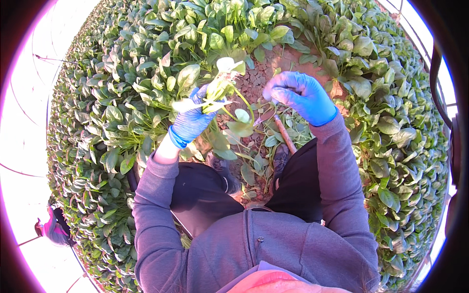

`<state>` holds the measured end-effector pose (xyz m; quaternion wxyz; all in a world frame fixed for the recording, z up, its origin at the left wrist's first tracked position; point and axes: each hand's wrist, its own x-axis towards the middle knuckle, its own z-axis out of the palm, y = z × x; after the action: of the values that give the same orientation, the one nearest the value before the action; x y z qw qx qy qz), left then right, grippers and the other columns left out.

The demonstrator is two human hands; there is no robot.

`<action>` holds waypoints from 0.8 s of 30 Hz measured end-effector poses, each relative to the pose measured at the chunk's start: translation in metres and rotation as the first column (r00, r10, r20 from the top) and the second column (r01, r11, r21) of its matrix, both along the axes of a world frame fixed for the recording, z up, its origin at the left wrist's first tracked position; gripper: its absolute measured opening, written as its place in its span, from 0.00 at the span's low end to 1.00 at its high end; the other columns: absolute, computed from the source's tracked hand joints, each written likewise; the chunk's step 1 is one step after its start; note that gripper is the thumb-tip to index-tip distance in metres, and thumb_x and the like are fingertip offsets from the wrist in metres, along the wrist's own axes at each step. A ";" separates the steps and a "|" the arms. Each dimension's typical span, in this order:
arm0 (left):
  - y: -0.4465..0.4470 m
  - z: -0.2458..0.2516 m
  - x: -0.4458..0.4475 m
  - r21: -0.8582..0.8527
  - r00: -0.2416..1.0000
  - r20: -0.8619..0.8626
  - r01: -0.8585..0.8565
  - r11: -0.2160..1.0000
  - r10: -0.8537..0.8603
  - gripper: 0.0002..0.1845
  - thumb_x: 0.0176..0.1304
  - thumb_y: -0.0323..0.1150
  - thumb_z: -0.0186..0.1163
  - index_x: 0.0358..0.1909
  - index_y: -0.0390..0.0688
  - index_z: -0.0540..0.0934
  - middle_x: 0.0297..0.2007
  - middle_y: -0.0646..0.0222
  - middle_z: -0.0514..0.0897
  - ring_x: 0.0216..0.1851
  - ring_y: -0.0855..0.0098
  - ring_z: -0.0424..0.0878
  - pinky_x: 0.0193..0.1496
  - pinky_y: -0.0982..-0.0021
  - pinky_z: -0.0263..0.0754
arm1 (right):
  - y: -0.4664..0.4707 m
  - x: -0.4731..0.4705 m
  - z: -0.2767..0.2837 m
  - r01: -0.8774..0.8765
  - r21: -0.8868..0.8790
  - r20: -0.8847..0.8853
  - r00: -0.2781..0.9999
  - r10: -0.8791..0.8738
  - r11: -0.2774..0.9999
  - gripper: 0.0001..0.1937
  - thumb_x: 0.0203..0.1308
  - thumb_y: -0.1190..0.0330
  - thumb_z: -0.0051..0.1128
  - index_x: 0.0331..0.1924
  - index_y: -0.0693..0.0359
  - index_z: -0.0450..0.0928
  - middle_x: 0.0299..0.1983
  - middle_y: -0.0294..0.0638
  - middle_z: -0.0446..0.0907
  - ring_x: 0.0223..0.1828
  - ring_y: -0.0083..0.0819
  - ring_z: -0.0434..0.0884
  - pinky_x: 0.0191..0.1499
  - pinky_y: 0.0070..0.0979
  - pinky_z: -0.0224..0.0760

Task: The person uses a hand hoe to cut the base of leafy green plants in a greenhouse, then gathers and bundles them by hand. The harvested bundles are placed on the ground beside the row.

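In a blue glove, my left hand (196, 115) is closed around a bunch of leafy greens (219, 89), which look like spinach. The stem ends and pale roots point up and away from me, and some leaves hang below on long stalks. My right hand (302, 96), gloved too, is raised to the right of the bunch, apart from it, with its fingers curled and slightly blurred. Whether it pinches something small cannot be told. Below it, a tool with a wooden handle (285, 134) lies on the ground among loose leaves (259, 163).
Dense leafy plants (121, 84) grow on the left, ahead and on the right (388, 124). Cracked reddish soil (262, 67) shows between them. My shoes (281, 157) stand on leaf-strewn ground. Another person (55, 227) is at the far left edge, beyond the plants.
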<state>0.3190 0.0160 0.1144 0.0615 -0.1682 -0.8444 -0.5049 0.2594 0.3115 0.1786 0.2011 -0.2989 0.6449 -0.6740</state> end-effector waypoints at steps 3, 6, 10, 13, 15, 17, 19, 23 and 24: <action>0.004 0.000 0.004 0.377 0.946 0.294 0.018 0.926 -0.138 0.30 0.59 0.20 0.59 0.64 0.39 0.65 0.58 0.62 0.73 0.58 0.67 0.73 0.59 0.69 0.69 | -0.015 -0.002 -0.003 0.158 -0.010 -0.438 0.887 -0.146 0.987 0.14 0.58 0.76 0.56 0.49 0.62 0.77 0.48 0.42 0.80 0.51 0.32 0.77 0.55 0.28 0.69; 0.011 0.004 0.001 0.249 0.966 0.224 0.071 0.966 -0.129 0.29 0.62 0.17 0.55 0.65 0.38 0.64 0.61 0.62 0.71 0.63 0.68 0.69 0.61 0.70 0.69 | -0.028 -0.004 -0.002 0.222 -0.021 -0.737 0.656 -0.165 0.975 0.25 0.51 0.74 0.61 0.57 0.56 0.75 0.56 0.45 0.74 0.59 0.42 0.72 0.60 0.35 0.64; 0.021 0.013 -0.006 -0.161 0.986 0.080 0.155 0.975 -0.143 0.29 0.60 0.23 0.62 0.63 0.39 0.66 0.59 0.65 0.72 0.57 0.71 0.73 0.58 0.70 0.70 | -0.039 -0.004 -0.002 0.246 0.021 -0.872 0.478 -0.102 0.969 0.26 0.47 0.67 0.66 0.55 0.50 0.77 0.61 0.43 0.70 0.63 0.45 0.67 0.63 0.40 0.58; 0.028 0.020 -0.004 -0.349 0.995 -0.002 0.093 0.933 -0.100 0.26 0.56 0.29 0.66 0.58 0.42 0.71 0.53 0.65 0.76 0.54 0.66 0.74 0.59 0.67 0.67 | -0.042 -0.007 -0.004 0.278 0.080 -0.911 0.409 -0.043 0.957 0.20 0.47 0.66 0.67 0.48 0.49 0.81 0.62 0.40 0.70 0.63 0.44 0.67 0.62 0.41 0.60; 0.029 0.023 -0.004 -0.416 0.985 -0.148 0.020 0.909 -0.089 0.24 0.53 0.34 0.67 0.53 0.46 0.75 0.50 0.67 0.79 0.54 0.61 0.74 0.64 0.63 0.59 | -0.042 -0.009 -0.005 0.258 0.102 -0.915 0.403 -0.011 0.961 0.19 0.47 0.66 0.66 0.47 0.49 0.80 0.61 0.40 0.70 0.63 0.44 0.68 0.62 0.41 0.61; 0.028 0.025 -0.003 -0.464 0.976 -0.172 0.039 0.885 -0.133 0.27 0.54 0.34 0.68 0.57 0.44 0.73 0.50 0.62 0.77 0.53 0.62 0.75 0.57 0.64 0.67 | -0.040 -0.010 -0.006 0.254 0.096 -0.922 0.387 -0.010 0.962 0.18 0.47 0.67 0.66 0.46 0.49 0.80 0.61 0.39 0.71 0.62 0.43 0.69 0.61 0.40 0.63; 0.028 0.024 -0.003 -0.442 0.986 -0.116 0.060 0.895 -0.124 0.28 0.54 0.33 0.68 0.58 0.43 0.72 0.50 0.61 0.77 0.51 0.62 0.77 0.56 0.65 0.69 | -0.039 -0.010 -0.006 0.261 0.059 -0.934 0.355 -0.040 0.963 0.18 0.48 0.67 0.66 0.47 0.49 0.80 0.60 0.37 0.71 0.62 0.43 0.69 0.60 0.38 0.64; 0.030 0.023 -0.002 -0.062 0.980 0.184 0.093 0.994 -0.080 0.25 0.57 0.31 0.65 0.57 0.40 0.72 0.49 0.63 0.80 0.48 0.67 0.79 0.56 0.69 0.70 | -0.037 -0.009 -0.005 0.240 0.046 -0.903 0.426 -0.063 0.970 0.23 0.47 0.70 0.65 0.52 0.53 0.77 0.59 0.40 0.72 0.58 0.42 0.72 0.58 0.35 0.67; 0.031 0.024 -0.003 0.013 0.949 0.308 0.069 0.998 -0.070 0.25 0.58 0.31 0.64 0.57 0.39 0.72 0.49 0.62 0.80 0.47 0.69 0.79 0.54 0.71 0.72 | -0.037 -0.009 -0.005 0.218 0.026 -0.874 0.479 -0.084 0.976 0.24 0.48 0.71 0.65 0.54 0.55 0.76 0.59 0.41 0.72 0.58 0.42 0.73 0.58 0.35 0.68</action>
<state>0.3163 0.0472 0.1384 -0.0887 -0.1168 -0.8367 -0.5276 0.2509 0.2748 0.1738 -0.1914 -0.5249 0.7254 -0.4021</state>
